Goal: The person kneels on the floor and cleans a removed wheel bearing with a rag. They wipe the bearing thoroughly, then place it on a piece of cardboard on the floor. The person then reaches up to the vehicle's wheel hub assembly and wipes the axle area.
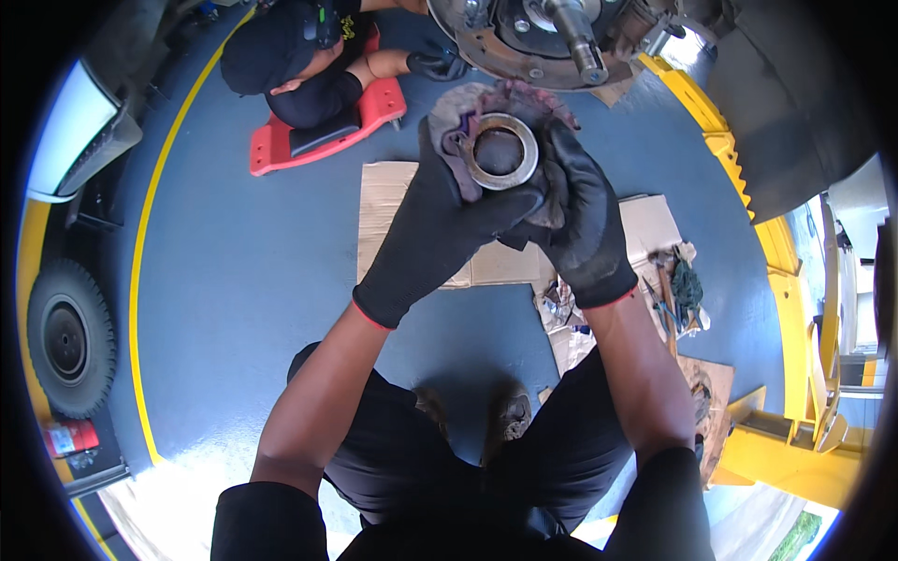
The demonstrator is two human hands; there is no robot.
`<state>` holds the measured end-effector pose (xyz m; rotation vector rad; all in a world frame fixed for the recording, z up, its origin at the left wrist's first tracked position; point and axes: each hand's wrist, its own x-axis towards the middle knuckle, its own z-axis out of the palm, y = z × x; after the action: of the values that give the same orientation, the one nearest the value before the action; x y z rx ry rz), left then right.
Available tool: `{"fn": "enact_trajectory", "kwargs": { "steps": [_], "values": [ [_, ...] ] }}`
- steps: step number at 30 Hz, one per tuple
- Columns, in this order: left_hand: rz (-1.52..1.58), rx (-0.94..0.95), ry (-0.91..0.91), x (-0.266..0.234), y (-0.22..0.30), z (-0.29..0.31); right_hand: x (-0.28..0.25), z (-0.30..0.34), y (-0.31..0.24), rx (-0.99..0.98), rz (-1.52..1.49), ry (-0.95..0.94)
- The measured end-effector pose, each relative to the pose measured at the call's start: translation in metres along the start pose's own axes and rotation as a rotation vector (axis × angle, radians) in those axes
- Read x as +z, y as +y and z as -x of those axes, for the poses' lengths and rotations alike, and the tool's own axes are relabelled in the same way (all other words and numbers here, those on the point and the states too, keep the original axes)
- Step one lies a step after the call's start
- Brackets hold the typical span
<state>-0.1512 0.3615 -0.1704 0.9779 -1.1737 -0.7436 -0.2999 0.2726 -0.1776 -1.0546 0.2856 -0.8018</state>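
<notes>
Metal ring (530, 152): your left hand (456, 208) holds it, right hand (587, 210) the bunched rag (456, 105), fingers curled, presumably for steadiness (fingertips mostly hidden; cannot tell their pinch).

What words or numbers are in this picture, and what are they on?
I can't read any.
Co-worker's dark shirt: small yellow marks, too blurred to read.
Red container: a pale patch, too blurred to tell if it's writing.
Metal ring: no readable writing.
Tyre: no readable writing.
</notes>
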Motion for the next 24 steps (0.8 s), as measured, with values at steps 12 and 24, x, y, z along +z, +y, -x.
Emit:
{"fn": "enact_trajectory", "kwargs": {
  "steps": [12, 24],
  "values": [
    [-0.309, -0.024, 0.136, -0.025, 0.019, -0.006, -0.019, 0.003, 0.023, -0.046, 0.203, 0.036],
    [-0.753, 0.314, 0.143, -0.030, 0.013, 0.000, 0.020, 0.002, 0.003, -0.382, 0.307, 0.074]
  ]
}}
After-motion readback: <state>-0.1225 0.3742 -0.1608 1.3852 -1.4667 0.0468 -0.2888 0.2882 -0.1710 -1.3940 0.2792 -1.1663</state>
